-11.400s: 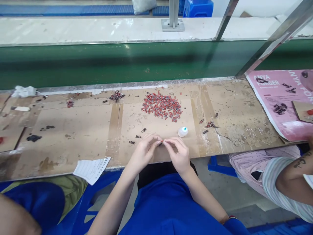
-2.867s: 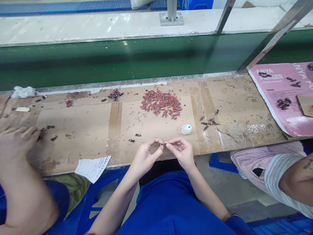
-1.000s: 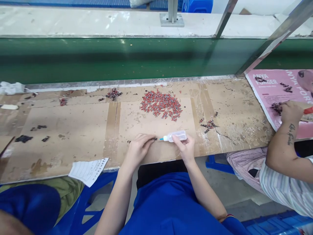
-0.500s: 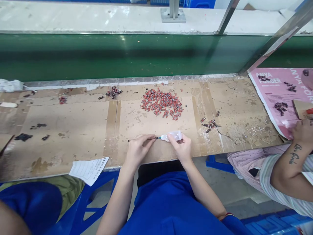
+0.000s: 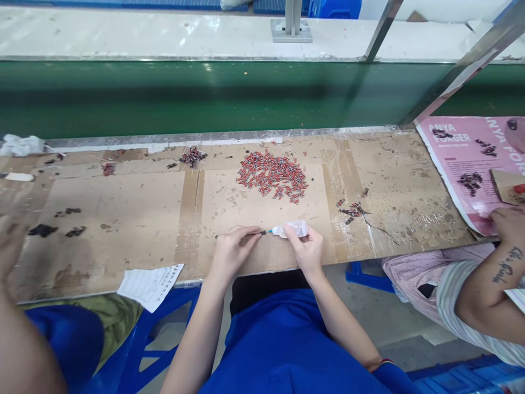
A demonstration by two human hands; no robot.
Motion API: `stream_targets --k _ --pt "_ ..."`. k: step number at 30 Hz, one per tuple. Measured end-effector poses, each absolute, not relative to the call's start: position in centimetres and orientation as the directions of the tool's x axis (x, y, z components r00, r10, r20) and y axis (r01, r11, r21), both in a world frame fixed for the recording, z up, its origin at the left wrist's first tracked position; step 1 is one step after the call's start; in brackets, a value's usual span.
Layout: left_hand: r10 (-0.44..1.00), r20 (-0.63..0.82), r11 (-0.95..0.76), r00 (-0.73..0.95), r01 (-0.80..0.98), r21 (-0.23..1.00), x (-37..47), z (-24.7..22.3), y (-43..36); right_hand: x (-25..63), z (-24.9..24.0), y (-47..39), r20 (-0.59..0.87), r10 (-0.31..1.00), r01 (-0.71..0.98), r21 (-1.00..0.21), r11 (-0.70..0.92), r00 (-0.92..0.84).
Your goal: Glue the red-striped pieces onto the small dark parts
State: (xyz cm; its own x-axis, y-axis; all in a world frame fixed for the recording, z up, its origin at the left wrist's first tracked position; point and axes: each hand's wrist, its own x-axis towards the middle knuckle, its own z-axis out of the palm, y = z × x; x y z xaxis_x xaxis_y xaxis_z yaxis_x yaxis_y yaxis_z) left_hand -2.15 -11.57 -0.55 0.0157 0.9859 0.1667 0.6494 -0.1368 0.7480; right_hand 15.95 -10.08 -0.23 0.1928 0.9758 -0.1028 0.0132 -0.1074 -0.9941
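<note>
My right hand (image 5: 308, 247) is closed around a small translucent squeeze bottle (image 5: 296, 228), which lies nearly level with its thin blue-green tip pointing left. In my left hand (image 5: 233, 247), thumb and fingers pinch a small dark part (image 5: 263, 233), its end close to the bottle's tip. Whether tip and part touch, I cannot tell. Beyond my hands a heap of small red and dark parts (image 5: 270, 174) lies on the cardboard-covered table (image 5: 164, 219).
Dark parts (image 5: 353, 209) lie to the right, and another cluster (image 5: 192, 156) sits back left. A printed paper slip (image 5: 151, 285) hangs over the front edge. Co-workers' arms show at left (image 5: 20, 328) and right (image 5: 496, 279). A green belt (image 5: 184, 98) runs behind the table.
The bottle's tip has drawn slightly to the right, away from my left fingers. At the left, a co-worker's arm has come in over the table. My left hand stays put.
</note>
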Motion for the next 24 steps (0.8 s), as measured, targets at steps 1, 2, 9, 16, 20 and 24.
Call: stream_targets --k 1,2,9,16,20,24 --pt "0.987 0.162 -0.133 0.014 0.649 0.749 -2.16 -0.54 -11.56 15.95 -0.21 -10.07 -0.105 0.977 0.007 -0.994 -0.108 0.186" --pt "0.987 0.159 -0.129 0.013 0.649 0.750 -2.16 -0.53 -11.55 15.95 -0.21 -10.06 -0.108 0.978 0.003 -0.994 -0.110 0.180" --pt "0.988 0.155 -0.123 0.006 0.645 0.754 -2.19 -0.65 -11.49 15.97 -0.50 -10.08 -0.100 0.984 0.046 -0.993 -0.108 0.146" --pt "0.989 0.148 -0.116 0.003 0.637 0.762 -2.19 -0.52 -11.49 15.98 -0.41 -10.14 -0.102 0.979 0.041 -0.993 -0.111 0.177" --pt "0.991 0.135 -0.106 0.002 0.628 0.771 -2.12 -0.49 -11.58 16.01 -0.30 -10.12 -0.099 0.973 -0.007 -0.995 -0.100 0.210" --pt "0.991 0.136 -0.116 0.014 0.609 0.785 -2.40 -0.82 -11.54 16.89 -0.40 -9.94 -0.073 0.923 -0.096 -0.995 -0.039 0.377"
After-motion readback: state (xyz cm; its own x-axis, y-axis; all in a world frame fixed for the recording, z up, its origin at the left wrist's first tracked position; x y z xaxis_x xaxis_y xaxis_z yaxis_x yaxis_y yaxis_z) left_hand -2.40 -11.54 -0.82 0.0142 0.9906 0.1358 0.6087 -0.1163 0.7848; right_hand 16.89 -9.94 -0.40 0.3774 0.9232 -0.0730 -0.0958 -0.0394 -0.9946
